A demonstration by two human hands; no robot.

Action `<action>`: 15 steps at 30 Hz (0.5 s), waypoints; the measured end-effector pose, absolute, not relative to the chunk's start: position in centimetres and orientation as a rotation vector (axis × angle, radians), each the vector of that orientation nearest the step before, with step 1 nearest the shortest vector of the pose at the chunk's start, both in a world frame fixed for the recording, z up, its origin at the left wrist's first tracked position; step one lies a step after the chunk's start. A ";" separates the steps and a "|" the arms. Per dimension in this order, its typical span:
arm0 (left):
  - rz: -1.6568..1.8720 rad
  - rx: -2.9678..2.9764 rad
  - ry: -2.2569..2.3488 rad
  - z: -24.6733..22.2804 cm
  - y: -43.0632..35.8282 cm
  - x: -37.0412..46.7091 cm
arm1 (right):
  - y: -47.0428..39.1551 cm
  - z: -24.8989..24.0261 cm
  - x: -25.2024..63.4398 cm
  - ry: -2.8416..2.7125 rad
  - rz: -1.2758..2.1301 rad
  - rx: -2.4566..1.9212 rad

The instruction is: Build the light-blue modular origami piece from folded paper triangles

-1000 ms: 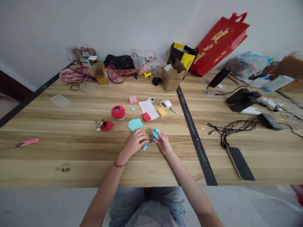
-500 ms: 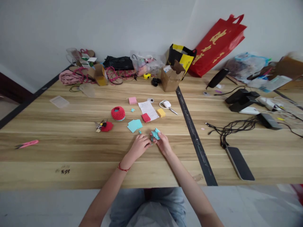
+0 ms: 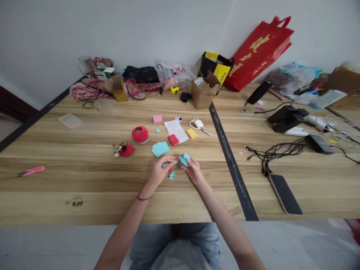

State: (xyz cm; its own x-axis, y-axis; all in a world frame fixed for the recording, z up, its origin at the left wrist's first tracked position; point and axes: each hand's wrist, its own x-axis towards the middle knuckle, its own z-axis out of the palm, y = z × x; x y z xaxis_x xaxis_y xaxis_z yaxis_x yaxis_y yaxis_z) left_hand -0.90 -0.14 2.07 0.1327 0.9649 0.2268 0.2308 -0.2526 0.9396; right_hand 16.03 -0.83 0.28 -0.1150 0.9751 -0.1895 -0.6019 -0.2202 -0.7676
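Left hand (image 3: pixel 160 171) and right hand (image 3: pixel 194 173) each hold folded blue paper

The fingers of the left hand are closed on a small blue piece (image 3: pixel 174 161), held near the blue paper cluster (image 3: pixel 184 160); a gap shows between the two. The right hand's fingers grip that cluster from its right side. Both hands are over the near part of the worktop (image 3: pixel 98 187). A loose blue fold (image 3: pixel 171 175) lies just beside the left hand, on its near side.

Beyond the hands lie overlapping blue sheets (image 3: pixel 160 149), with a ridged red bowl (image 3: pixel 140 135) farther left. A red pad (image 3: pixel 173 140) rests partly on a white sheet (image 3: pixel 176 129), beside a yellow pad (image 3: pixel 191 134). A pink pad (image 3: pixel 157 119) lies near the white sheet's far left corner.
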 end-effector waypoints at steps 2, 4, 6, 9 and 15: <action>1.172 1.518 1.138 2.0 0.0 -0.9 | -0.9 0.2 16.0 -0.633 1.625 -0.846; 1.162 1.444 1.112 2.0 0.2 -0.9 | -0.9 0.1 15.9 -0.646 1.616 -0.868; 1.156 1.416 1.127 2.1 0.3 -1.1 | -1.0 0.2 15.9 -0.660 1.610 -0.888; 1.155 1.484 1.197 2.4 0.6 -1.7 | -1.0 0.3 15.9 -0.680 1.593 -0.903; 1.065 1.680 1.308 3.0 1.3 -3.6 | -1.0 0.5 16.0 -0.661 1.592 -0.903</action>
State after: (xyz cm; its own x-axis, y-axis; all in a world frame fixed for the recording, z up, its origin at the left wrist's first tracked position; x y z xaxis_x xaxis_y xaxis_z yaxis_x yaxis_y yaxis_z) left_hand -3.59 1.32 3.02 0.1344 0.9770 0.1656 0.3596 -0.2038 0.9106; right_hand 16.03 -1.00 0.54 -0.0718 0.9766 -0.2025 -0.5462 -0.2084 -0.8113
